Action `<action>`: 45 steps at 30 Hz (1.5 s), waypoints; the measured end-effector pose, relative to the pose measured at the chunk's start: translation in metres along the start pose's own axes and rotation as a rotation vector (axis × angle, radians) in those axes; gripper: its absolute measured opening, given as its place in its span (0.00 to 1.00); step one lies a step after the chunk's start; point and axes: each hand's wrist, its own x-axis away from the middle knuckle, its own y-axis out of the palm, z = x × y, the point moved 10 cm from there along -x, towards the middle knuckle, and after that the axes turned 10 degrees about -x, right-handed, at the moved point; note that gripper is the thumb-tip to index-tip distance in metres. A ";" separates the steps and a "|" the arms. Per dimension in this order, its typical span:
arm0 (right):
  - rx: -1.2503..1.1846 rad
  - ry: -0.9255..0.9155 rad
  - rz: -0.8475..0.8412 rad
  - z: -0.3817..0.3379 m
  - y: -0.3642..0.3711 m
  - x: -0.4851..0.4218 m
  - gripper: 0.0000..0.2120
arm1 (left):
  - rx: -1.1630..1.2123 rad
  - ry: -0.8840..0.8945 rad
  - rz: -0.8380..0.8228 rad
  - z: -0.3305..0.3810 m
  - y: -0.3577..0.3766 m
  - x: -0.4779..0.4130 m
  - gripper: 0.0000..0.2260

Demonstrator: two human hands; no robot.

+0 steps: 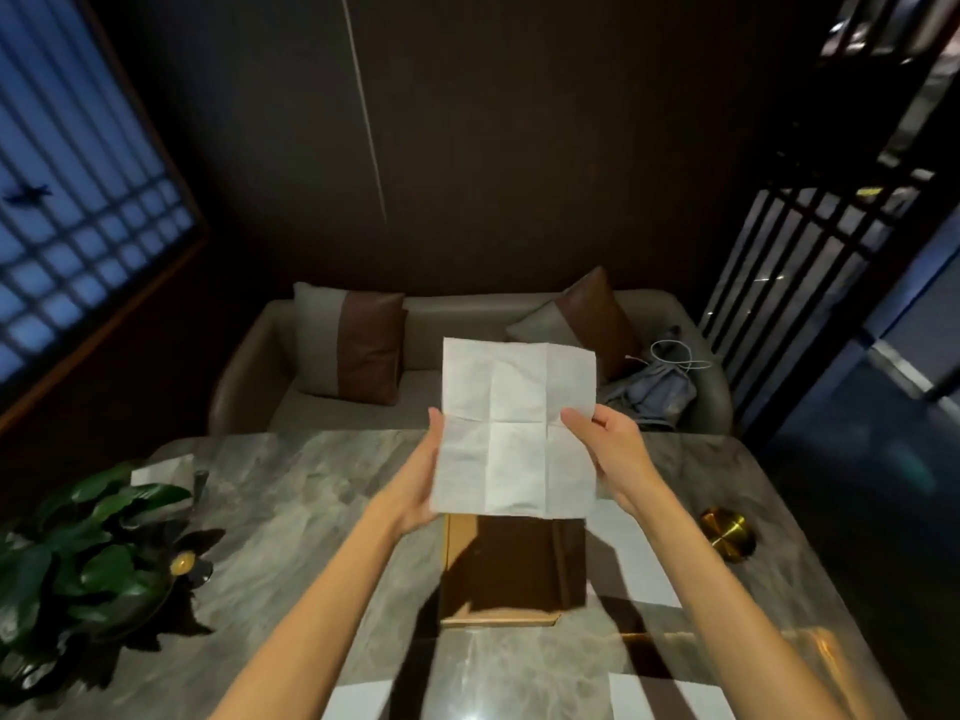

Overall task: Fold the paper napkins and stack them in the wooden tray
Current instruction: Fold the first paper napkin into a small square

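Observation:
I hold an unfolded white paper napkin [517, 431] up in the air, creased into a grid. My left hand [418, 480] grips its left edge and my right hand [615, 449] grips its right edge. Below it on the marble table [291, 511] lies the wooden tray [511, 569], dark inside with a light rim; its far end is hidden by the napkin. A flat white napkin [631, 556] lies right of the tray. Two more white sheets, one [358, 701] and another [657, 698], lie at the near edge.
A leafy plant [78, 558] in a dark bowl stands at the table's left, with a white sheet [161, 470] behind it. A brass round object [727, 532] sits at the right. Beyond the table is a sofa [249, 366] with cushions and a grey bag [657, 392].

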 end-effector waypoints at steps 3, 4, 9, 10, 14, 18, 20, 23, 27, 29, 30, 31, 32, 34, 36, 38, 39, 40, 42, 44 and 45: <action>0.117 -0.055 0.067 -0.011 -0.010 -0.001 0.02 | -0.149 0.019 0.088 0.011 0.002 -0.005 0.33; 0.147 -0.072 0.090 -0.015 -0.012 -0.001 0.02 | -0.268 -0.003 0.173 0.016 -0.003 -0.005 0.31; 0.174 -0.113 0.120 -0.019 -0.013 -0.004 0.09 | -0.663 0.090 0.420 0.051 -0.029 0.004 0.12; 0.169 -0.102 0.102 -0.017 -0.012 -0.005 0.10 | -0.652 0.087 0.462 0.052 -0.036 0.007 0.12; 0.036 0.076 -0.068 0.002 0.006 -0.004 0.09 | -0.652 0.094 0.549 0.053 -0.052 0.014 0.18; 0.058 0.130 -0.087 0.012 0.011 -0.006 0.10 | -0.655 0.094 0.387 0.052 -0.049 0.018 0.08; 0.034 0.166 -0.092 0.013 0.011 -0.008 0.09 | -0.687 0.073 0.316 0.053 -0.048 0.021 0.09; 0.166 0.204 -0.076 0.016 0.004 -0.013 0.08 | -0.762 0.060 0.271 0.061 -0.050 0.025 0.09; 0.157 0.174 -0.185 0.007 0.009 -0.013 0.07 | -0.807 0.182 0.331 0.087 -0.055 0.033 0.09; 0.095 0.085 -0.178 -0.008 0.010 -0.013 0.10 | -0.823 0.268 0.404 0.100 -0.054 0.036 0.11; 0.121 0.016 -0.141 -0.015 0.009 -0.013 0.12 | -0.805 0.310 0.448 0.105 -0.052 0.036 0.12; 0.175 -0.055 -0.090 -0.022 0.007 -0.015 0.13 | -0.775 0.351 0.495 0.110 -0.051 0.036 0.14; 0.238 -0.122 -0.043 -0.029 0.005 -0.016 0.14 | -0.746 0.385 0.540 0.113 -0.051 0.036 0.16; 0.325 -0.201 -0.006 -0.035 0.005 -0.021 0.20 | -0.702 0.431 0.585 0.115 -0.049 0.035 0.20; 0.364 -0.208 -0.015 -0.036 0.005 -0.026 0.24 | -0.712 0.457 0.589 0.114 -0.050 0.033 0.20; 0.395 -0.213 -0.036 -0.040 0.004 -0.030 0.26 | -0.768 0.481 0.577 0.116 -0.051 0.032 0.18; 0.395 -0.215 -0.058 -0.042 0.005 -0.031 0.26 | -0.801 0.489 0.572 0.118 -0.052 0.032 0.18; 0.377 -0.208 -0.083 -0.043 0.007 -0.032 0.25 | -0.834 0.494 0.567 0.120 -0.053 0.031 0.18; 0.318 -0.173 -0.125 -0.044 0.009 -0.035 0.21 | -0.882 0.492 0.561 0.122 -0.054 0.028 0.18; 0.233 -0.131 -0.165 -0.044 0.012 -0.037 0.18 | -0.887 0.481 0.569 0.124 -0.056 0.026 0.18; 0.183 -0.119 -0.183 -0.044 0.015 -0.036 0.18 | -0.883 0.484 0.574 0.125 -0.057 0.026 0.18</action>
